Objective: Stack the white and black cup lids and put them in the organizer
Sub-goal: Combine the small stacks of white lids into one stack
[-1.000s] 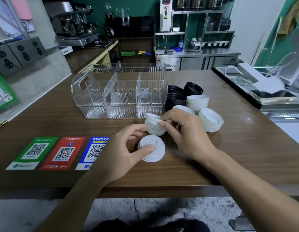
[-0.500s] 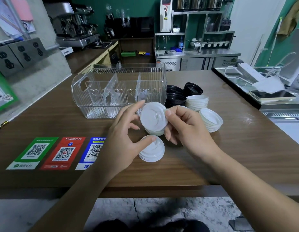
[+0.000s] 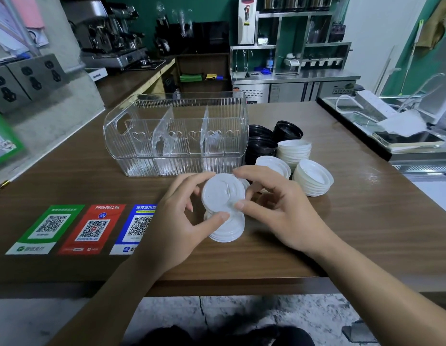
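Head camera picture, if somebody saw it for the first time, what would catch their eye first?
Probably the two hands at the centre: the left hand and right hand hold a white lid between their fingers just above a small stack of white lids on the brown table. Behind them stands a clear organizer, its compartments seemingly without lids. To its right lie piles of black lids and more white lids.

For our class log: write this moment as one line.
both hands hold white plastic lid | over white lid stack | clear ribbed organizer holds no lids
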Available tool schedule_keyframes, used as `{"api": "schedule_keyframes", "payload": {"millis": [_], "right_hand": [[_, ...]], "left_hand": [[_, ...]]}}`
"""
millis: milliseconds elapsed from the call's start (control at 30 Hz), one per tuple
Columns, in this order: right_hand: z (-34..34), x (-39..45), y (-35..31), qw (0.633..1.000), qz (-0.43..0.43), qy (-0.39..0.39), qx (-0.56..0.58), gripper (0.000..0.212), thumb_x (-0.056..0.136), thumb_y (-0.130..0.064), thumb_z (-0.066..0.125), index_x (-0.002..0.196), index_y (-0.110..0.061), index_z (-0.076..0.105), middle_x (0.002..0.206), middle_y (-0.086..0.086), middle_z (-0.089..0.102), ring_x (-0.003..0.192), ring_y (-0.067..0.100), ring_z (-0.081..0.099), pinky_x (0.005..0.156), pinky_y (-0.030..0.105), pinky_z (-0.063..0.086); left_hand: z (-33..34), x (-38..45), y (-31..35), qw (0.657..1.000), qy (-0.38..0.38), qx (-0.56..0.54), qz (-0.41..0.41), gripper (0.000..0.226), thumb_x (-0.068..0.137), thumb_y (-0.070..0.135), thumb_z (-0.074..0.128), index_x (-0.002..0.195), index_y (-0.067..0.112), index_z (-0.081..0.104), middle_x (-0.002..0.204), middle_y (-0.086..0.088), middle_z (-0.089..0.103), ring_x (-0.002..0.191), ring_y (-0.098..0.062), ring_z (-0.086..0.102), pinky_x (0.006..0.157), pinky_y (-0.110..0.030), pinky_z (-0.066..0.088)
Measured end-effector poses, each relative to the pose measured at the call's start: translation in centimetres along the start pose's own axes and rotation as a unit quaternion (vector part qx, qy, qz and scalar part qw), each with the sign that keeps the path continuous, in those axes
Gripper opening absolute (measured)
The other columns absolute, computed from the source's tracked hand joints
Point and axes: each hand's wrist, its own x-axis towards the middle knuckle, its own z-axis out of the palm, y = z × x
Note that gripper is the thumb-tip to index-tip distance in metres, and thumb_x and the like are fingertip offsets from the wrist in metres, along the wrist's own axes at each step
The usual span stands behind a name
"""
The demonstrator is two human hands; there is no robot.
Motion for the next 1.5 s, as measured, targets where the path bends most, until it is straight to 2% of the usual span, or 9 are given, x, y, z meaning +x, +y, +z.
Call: {"api": "schedule_keyframes", "payload": {"millis": [167, 233, 367, 533, 633, 900, 1200, 1400, 1500], "right_hand": [[0.3, -1.0, 0.1, 0.998, -0.006, -0.017, -0.060, 0.055, 0.095, -0.023, 0.090, 0.145, -0.027, 0.068, 0.109, -0.018, 0.071, 0.093, 0.019, 0.071, 0.077, 0.021, 0.050], [0.2, -1.2, 0.3, 0.996, -0.014, -0.021, -0.082, 0.057, 0.093, -0.025, 0.092, 0.145, -0.027, 0.068, 0.115, -0.023, 0.069, 0.093, 0.019, 0.072, 0.076, 0.023, 0.052], [0.1, -1.3, 0.5, 0.995, -0.018, -0.036, -0.090, 0.056, 0.091, -0.027, 0.094, 0.141, -0.023, 0.071, 0.135, -0.009, 0.069, 0.096, 0.024, 0.073, 0.081, 0.029, 0.055], [0.1, -1.3, 0.6, 0.993, 0.013, -0.048, -0.109, 0.048, 0.090, -0.033, 0.094, 0.134, -0.028, 0.075, 0.102, -0.021, 0.071, 0.087, 0.013, 0.070, 0.075, 0.016, 0.044], [0.0, -1.3, 0.4, 0.991, 0.029, -0.061, -0.118, 0.045, 0.090, -0.034, 0.094, 0.132, -0.030, 0.078, 0.096, -0.031, 0.070, 0.082, 0.010, 0.068, 0.072, 0.014, 0.044], [0.1, -1.2, 1.0, 0.989, 0.046, -0.082, -0.117, 0.039, 0.096, -0.038, 0.088, 0.133, -0.031, 0.078, 0.121, -0.016, 0.079, 0.089, 0.017, 0.072, 0.083, 0.032, 0.057], [0.0, -1.1, 0.9, 0.987, 0.048, -0.092, -0.122, 0.036, 0.098, -0.035, 0.085, 0.133, -0.030, 0.079, 0.113, -0.021, 0.079, 0.087, 0.015, 0.070, 0.082, 0.020, 0.053], [-0.2, -1.0, 0.7, 0.985, 0.044, -0.112, -0.123, 0.036, 0.101, -0.037, 0.083, 0.136, -0.034, 0.079, 0.118, -0.023, 0.081, 0.086, 0.006, 0.069, 0.087, 0.025, 0.056], [-0.2, -1.1, 0.6, 0.985, 0.045, -0.111, -0.123, 0.036, 0.100, -0.038, 0.083, 0.135, -0.034, 0.079, 0.121, -0.024, 0.080, 0.096, 0.010, 0.074, 0.092, 0.028, 0.057]], "left_hand": [[-0.4, -0.4, 0.1, 1.000, -0.015, 0.014, 0.006, 0.067, 0.087, 0.026, 0.098, 0.148, 0.029, 0.068, 0.131, 0.015, 0.066, 0.119, -0.019, 0.064, 0.091, -0.027, 0.052], [-0.6, -0.6, 0.0, 0.999, -0.032, 0.020, 0.001, 0.066, 0.088, 0.032, 0.098, 0.147, 0.031, 0.069, 0.132, 0.014, 0.067, 0.121, -0.018, 0.063, 0.094, -0.025, 0.051], [-0.7, -0.9, -0.2, 0.997, -0.064, 0.041, -0.004, 0.061, 0.088, 0.053, 0.083, 0.145, 0.037, 0.068, 0.132, 0.017, 0.067, 0.124, -0.019, 0.061, 0.097, -0.023, 0.047], [-0.7, -0.9, -0.2, 0.995, -0.082, 0.050, -0.013, 0.056, 0.090, 0.053, 0.083, 0.143, 0.039, 0.068, 0.130, 0.021, 0.066, 0.126, -0.017, 0.060, 0.097, -0.017, 0.043], [-0.7, -0.9, -0.2, 0.994, -0.096, 0.056, -0.024, 0.053, 0.090, 0.050, 0.085, 0.140, 0.042, 0.069, 0.128, 0.019, 0.067, 0.124, -0.014, 0.058, 0.097, -0.019, 0.043], [-0.4, -1.1, -0.4, 0.991, -0.107, 0.076, -0.031, 0.054, 0.087, 0.066, 0.076, 0.135, 0.042, 0.070, 0.122, 0.023, 0.065, 0.120, -0.007, 0.056, 0.092, -0.016, 0.040], [-0.5, -0.9, -0.4, 0.991, -0.108, 0.068, -0.050, 0.048, 0.085, 0.067, 0.076, 0.127, 0.044, 0.072, 0.117, 0.021, 0.068, 0.116, -0.011, 0.059, 0.087, -0.017, 0.040], [-0.7, -0.9, -0.2, 0.989, -0.120, 0.050, -0.065, 0.041, 0.087, 0.061, 0.083, 0.124, 0.046, 0.073, 0.118, 0.016, 0.070, 0.116, -0.013, 0.062, 0.084, -0.026, 0.046], [-0.8, -0.9, -0.1, 0.989, -0.121, 0.041, -0.070, 0.041, 0.086, 0.061, 0.084, 0.122, 0.045, 0.074, 0.117, 0.014, 0.070, 0.114, -0.014, 0.063, 0.083, -0.026, 0.048]]}}
